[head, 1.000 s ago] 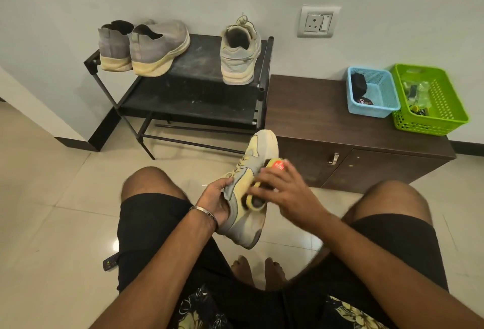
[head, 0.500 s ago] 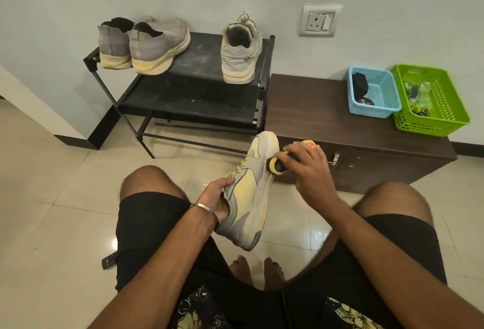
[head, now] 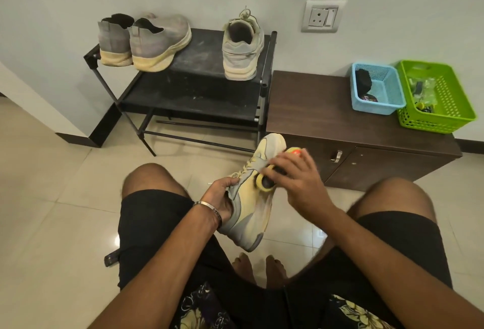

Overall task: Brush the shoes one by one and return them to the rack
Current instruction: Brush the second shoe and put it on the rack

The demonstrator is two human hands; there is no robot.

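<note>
I sit facing a black shoe rack (head: 193, 93). My left hand (head: 222, 197) grips a beige and pale-yellow sneaker (head: 255, 205) by its collar, toe pointing away from me, held between my knees. My right hand (head: 296, 179) holds a yellow brush (head: 264, 183) with an orange-red end, pressed on the sneaker's side near the laces. On the rack's top shelf stand a pair of grey slip-on shoes (head: 149, 40) at the left and the matching beige sneaker (head: 242, 45) at the right, heel toward me.
A low dark wooden cabinet (head: 314, 111) stands right of the rack, carrying a blue basket (head: 377, 90) and a green basket (head: 437, 98) with small items. A wall socket (head: 322, 15) sits above. A dark object (head: 111, 259) lies on the tiled floor by my left thigh.
My right hand has brought the brush back from the sneaker's toe to its middle, after sweeping forward half a second ago. The left hand keeps its hold on the shoe.
</note>
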